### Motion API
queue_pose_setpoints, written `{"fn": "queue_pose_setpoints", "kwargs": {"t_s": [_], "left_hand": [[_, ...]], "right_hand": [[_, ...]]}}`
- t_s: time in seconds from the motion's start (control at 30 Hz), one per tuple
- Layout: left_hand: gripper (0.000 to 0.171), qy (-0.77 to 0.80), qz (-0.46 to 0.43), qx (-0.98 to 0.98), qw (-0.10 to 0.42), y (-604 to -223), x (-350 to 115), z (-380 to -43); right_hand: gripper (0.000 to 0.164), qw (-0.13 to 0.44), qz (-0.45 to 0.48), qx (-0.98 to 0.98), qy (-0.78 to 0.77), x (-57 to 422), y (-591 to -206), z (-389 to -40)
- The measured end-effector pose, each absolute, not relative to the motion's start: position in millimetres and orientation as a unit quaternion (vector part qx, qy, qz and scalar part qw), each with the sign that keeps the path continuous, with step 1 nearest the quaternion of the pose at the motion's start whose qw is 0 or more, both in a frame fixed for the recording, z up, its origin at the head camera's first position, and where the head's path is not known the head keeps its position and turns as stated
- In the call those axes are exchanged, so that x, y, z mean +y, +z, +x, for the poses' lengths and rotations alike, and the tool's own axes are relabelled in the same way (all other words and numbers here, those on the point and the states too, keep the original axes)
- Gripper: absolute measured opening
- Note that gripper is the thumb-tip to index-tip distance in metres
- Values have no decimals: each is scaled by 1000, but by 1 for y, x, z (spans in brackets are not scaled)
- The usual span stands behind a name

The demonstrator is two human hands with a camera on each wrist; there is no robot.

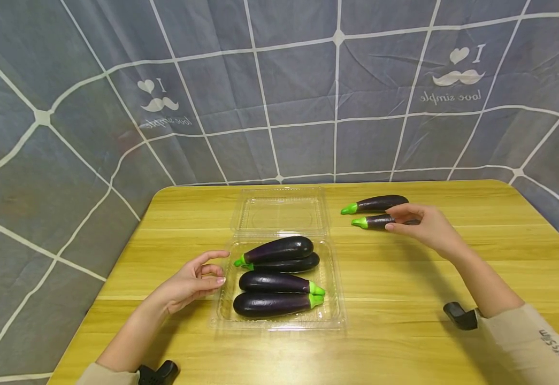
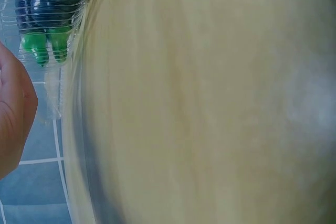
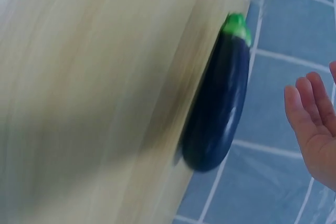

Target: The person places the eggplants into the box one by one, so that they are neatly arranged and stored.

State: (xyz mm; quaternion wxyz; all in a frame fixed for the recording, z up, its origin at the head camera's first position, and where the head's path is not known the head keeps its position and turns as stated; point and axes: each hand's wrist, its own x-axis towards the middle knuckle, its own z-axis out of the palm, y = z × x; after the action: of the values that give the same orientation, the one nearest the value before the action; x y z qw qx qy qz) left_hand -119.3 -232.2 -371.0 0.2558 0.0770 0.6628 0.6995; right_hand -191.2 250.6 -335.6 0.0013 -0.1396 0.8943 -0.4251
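My right hand (image 1: 421, 227) is over the nearer of two loose dark purple eggplants, its thumb and fingers spread around the eggplant (image 1: 379, 221) and partly covering it. In the right wrist view that hand (image 3: 315, 124) appears apart from an eggplant (image 3: 218, 103) lying on the table, with nothing in its fingers. Just behind lies the other loose eggplant (image 1: 382, 203). My left hand (image 1: 194, 282), fingers loosely bent, is at the left rim of a clear plastic clamshell box (image 1: 329, 315); whether it touches is unclear. Several eggplants (image 1: 279, 305) with green stems lie in the box.
Behind the box base, its clear lid (image 1: 279, 214) lies folded back on the wooden table (image 1: 395, 331). A grey curtain (image 1: 298, 96) with white lines hangs along the table's back and left sides.
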Motion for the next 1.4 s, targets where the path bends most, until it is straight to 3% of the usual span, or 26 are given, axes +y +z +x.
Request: {"fn": "queue_pose_setpoints", "kwargs": {"t_s": [0.6, 1.4], "left_hand": [[56, 703, 81, 658, 256, -372, -233, -119], [61, 697, 75, 666, 254, -372, -232, -119]], "right_hand": [[49, -33, -92, 921, -378, 290, -347, -199], [62, 23, -69, 918, -390, 308, -370, -230]]}}
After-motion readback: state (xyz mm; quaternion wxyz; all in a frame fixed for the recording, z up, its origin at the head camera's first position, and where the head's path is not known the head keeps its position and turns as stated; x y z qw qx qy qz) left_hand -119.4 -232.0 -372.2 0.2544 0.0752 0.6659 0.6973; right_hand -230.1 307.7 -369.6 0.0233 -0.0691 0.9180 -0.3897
